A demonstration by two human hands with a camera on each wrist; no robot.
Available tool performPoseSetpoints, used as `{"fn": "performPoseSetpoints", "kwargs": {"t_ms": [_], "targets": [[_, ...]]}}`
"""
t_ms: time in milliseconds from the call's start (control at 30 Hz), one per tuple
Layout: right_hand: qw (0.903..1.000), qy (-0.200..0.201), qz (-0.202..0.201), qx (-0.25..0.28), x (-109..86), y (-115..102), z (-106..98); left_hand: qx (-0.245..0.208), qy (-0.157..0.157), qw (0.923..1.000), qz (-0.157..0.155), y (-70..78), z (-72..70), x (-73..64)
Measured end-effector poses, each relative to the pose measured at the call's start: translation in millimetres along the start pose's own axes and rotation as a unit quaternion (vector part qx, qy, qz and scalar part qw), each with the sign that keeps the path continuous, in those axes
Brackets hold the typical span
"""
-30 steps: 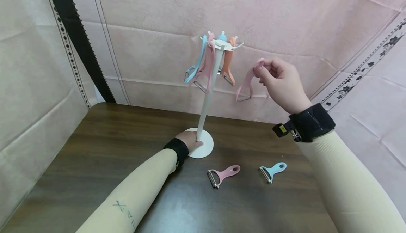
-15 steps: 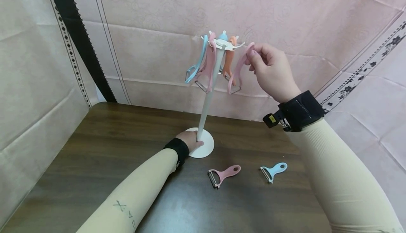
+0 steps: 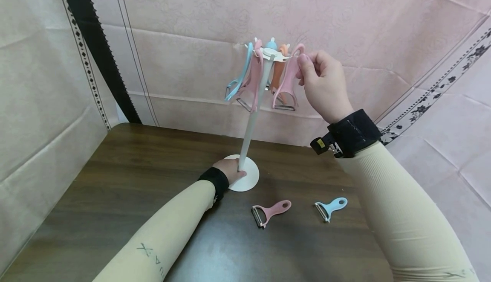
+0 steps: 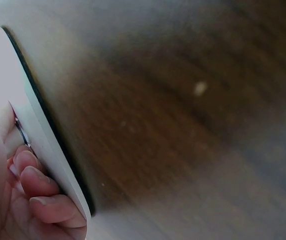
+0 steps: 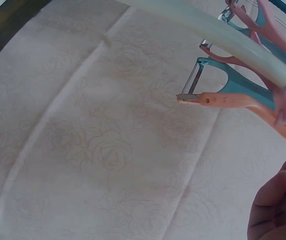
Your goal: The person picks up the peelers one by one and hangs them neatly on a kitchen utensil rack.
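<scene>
A white stand (image 3: 251, 128) with hooks at its top rises from a round base (image 3: 251, 179). My left hand (image 3: 228, 170) grips the pole just above the base; in the left wrist view its curled fingers (image 4: 38, 182) lie against the base. High on the right, my right hand (image 3: 324, 79) pinches a pink peeler (image 3: 290, 73) by its handle, blade down. The handle's loop overlaps a hook tip; whether the hook passes through the hole I cannot tell. Beside it hang an orange peeler (image 3: 278, 75), a light blue peeler (image 3: 243, 73) and pink peelers (image 3: 255, 77).
Another pink peeler (image 3: 274, 209) lies on the brown table (image 3: 153, 167) in front of the base. To its right lies a light blue peeler (image 3: 333, 206). A pale patterned cloth (image 3: 184, 68) hangs behind the stand.
My right hand has carried the pink peeler left and up to the stand's right-hand hook, and the peeler has turned. The left hand has stayed on the pole.
</scene>
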State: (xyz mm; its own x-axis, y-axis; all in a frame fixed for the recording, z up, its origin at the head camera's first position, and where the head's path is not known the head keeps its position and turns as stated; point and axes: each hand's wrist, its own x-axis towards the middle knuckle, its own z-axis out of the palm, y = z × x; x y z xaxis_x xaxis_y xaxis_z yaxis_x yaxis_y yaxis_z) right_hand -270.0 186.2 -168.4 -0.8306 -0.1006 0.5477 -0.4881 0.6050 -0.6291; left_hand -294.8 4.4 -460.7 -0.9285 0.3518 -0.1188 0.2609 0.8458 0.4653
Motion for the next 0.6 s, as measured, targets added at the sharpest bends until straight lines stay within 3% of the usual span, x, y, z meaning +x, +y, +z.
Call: {"fn": "performPoseSetpoints", "kwargs": {"t_ms": [300, 600], "targets": [[0.9999, -0.004, 0.011, 0.01, -1.5, 2.7, 0.3, -0.007, -0.004, 1.0, -0.005, 4.3, -5.3, -5.0], [0.9996, -0.008, 0.005, 0.028, -2.3, 6.4, 1.4, 0.012, 0.001, 0.9999, -0.004, -1.1, 2.3, 2.3]]}}
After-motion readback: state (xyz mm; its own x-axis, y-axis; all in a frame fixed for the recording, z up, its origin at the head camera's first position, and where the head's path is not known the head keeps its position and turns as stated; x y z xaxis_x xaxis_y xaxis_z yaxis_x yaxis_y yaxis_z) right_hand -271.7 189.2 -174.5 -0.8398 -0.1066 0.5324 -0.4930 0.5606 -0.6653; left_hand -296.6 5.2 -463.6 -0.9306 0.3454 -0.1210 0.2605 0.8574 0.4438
